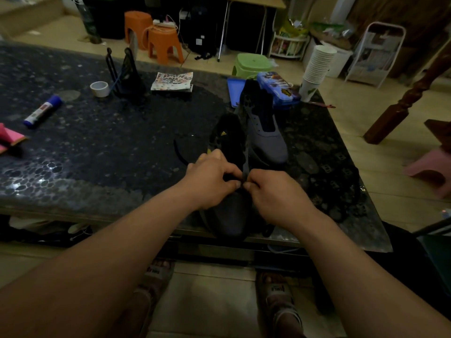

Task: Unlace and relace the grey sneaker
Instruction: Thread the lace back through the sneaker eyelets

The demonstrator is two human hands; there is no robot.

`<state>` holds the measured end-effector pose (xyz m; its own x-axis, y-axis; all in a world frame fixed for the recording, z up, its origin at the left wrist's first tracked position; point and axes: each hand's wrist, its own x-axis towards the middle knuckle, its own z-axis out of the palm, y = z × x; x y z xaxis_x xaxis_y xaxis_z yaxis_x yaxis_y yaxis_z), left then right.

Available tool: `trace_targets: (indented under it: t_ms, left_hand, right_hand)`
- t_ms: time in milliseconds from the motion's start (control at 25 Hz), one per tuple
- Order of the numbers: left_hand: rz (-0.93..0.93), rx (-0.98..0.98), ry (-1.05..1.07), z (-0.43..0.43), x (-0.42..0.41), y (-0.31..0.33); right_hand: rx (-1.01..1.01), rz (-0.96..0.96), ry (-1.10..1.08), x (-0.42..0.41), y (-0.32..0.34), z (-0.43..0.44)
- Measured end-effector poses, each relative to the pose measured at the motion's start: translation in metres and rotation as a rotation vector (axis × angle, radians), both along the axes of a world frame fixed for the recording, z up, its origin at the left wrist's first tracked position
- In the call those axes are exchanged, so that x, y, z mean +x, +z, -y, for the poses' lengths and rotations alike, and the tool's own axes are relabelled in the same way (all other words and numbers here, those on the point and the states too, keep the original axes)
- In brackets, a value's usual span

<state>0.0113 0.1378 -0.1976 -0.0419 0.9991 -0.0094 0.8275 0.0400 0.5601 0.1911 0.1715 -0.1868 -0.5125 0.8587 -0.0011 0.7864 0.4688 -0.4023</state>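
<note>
Sneaker [230, 215] sits at the table's [97, 142] near edge, toe toward you and overhanging slightly, tongue end pointing away. A far sneaker [266, 137] stands just behind it to the right, with its eyelets showing bare.

Hands are together over the lower eyelets, thumbs almost touching. Your left hand [211, 182] and right hand [277, 193] both pinch the lace [246, 164] with curled fingers. A short length of it stands up between them. Which eyelet it runs through is hidden in the gloom.

Handling, as a judgement: the lace looks flat, soft and limp, so it will flop and twist. Grip it close to the tip, where it is stiffest, to feed it through. The upper looks like soft fabric that will give when pulled. The shoe is likely light and may slide, so steady it by the eyelet edge with one hand.

A dark strip [179, 152] curves on the table to the left. It may be lace, but you cannot tell.
</note>
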Motion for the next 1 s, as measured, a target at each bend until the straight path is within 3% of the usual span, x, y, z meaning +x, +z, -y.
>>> trace_targets:
  t_ms: [120,280,480,680,880,1000]
  left_hand:
    - [-0.100,-0.067,-0.035,-0.002,0.003,0.005]
    - [-0.117,-0.115,-0.072,-0.006,0.001,0.010]
    - [-0.120,-0.159,-0.109,-0.009,-0.001,0.011]
    - [-0.149,-0.172,-0.120,-0.012,-0.001,0.009]
    - [0.053,-0.119,-0.130,-0.010,-0.002,0.004]
    - [0.310,-0.030,0.001,-0.010,-0.012,0.011]
  right_hand:
    - [0.016,0.000,-0.026,-0.001,-0.004,0.002]
    - [-0.123,-0.125,-0.148,0.002,-0.003,-0.005]
    - [-0.294,-0.211,-0.105,0.007,0.001,-0.008]
    - [-0.213,-0.159,-0.070,0.000,-0.003,-0.006]
    - [-0.370,-0.230,-0.107,0.003,-0.005,-0.001]
    - [-0.310,-0.119,-0.139,0.000,-0.013,0.009]
